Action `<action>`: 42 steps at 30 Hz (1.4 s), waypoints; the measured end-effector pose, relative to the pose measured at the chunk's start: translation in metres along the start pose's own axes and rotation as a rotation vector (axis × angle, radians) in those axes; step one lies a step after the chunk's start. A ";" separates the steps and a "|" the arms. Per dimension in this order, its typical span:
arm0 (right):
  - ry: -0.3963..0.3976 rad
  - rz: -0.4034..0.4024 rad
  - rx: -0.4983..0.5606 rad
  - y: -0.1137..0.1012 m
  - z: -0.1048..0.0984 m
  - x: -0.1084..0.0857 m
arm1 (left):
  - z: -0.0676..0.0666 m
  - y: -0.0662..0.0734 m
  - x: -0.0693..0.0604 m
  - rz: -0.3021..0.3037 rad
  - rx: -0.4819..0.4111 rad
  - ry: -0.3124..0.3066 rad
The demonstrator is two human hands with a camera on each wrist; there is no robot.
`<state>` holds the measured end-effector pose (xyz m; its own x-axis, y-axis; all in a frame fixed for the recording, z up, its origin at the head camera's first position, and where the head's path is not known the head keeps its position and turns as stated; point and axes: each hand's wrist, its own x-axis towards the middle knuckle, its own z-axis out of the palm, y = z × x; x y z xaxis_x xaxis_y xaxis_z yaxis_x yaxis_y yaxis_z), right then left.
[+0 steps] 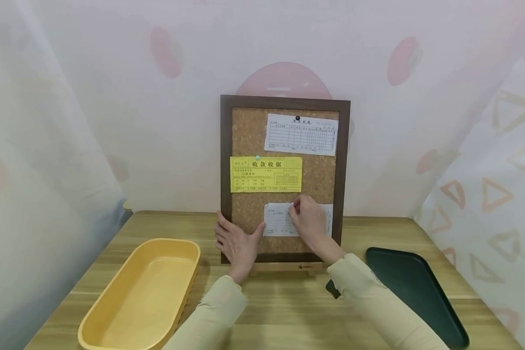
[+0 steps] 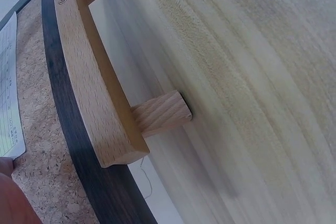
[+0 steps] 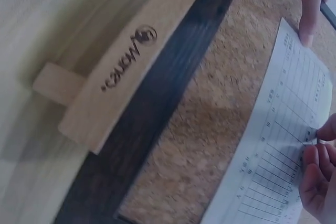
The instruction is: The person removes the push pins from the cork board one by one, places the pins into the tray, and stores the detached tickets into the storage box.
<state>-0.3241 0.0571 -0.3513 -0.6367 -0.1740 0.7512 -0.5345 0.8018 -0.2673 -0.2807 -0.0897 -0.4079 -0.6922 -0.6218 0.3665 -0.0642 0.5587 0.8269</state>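
Note:
A framed cork board [image 1: 284, 199] leans upright on a small wooden easel [image 1: 288, 267]. My left hand [image 1: 238, 243] grips its lower left edge, with the thumb touching the left edge of a white receipt slip [image 1: 276, 221]. At the upper part of that slip, my right hand [image 1: 309, 218] pinches a small push pin, mostly hidden by the fingertips; the right wrist view shows the pinching fingers [image 3: 315, 174] against the paper. Above, a yellow receipt [image 1: 266, 175] hangs from a pale pin [image 1: 257, 158]. Another white slip [image 1: 302, 134] is held by a black pin [image 1: 297, 118].
A deep yellow tray [image 1: 87, 311] stands on the table [image 1: 284, 311] at the left. To the right lies a dark green tray [image 1: 413, 282]. Near my right sleeve is a small dark object [image 1: 333, 289], partly covered. A patterned curtain [image 1: 192, 58] hangs behind.

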 end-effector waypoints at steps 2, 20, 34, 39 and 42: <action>-0.013 -0.031 -0.043 0.000 0.000 0.002 | -0.001 0.000 0.000 0.001 -0.001 0.004; 0.021 -0.270 -0.475 -0.012 0.004 0.005 | -0.001 0.000 -0.002 -0.004 0.018 0.001; -0.007 -0.367 -0.543 -0.011 0.003 0.002 | -0.001 0.001 -0.003 0.013 0.025 0.022; -0.024 -0.402 -0.529 -0.010 0.001 0.003 | -0.001 0.000 -0.002 0.008 0.032 0.013; -0.047 -0.412 -0.531 -0.010 -0.001 0.004 | -0.001 0.000 -0.002 0.005 0.030 0.009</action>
<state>-0.3208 0.0490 -0.3456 -0.4691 -0.5411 0.6979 -0.4007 0.8347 0.3779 -0.2788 -0.0886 -0.4084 -0.6858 -0.6238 0.3748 -0.0819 0.5779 0.8120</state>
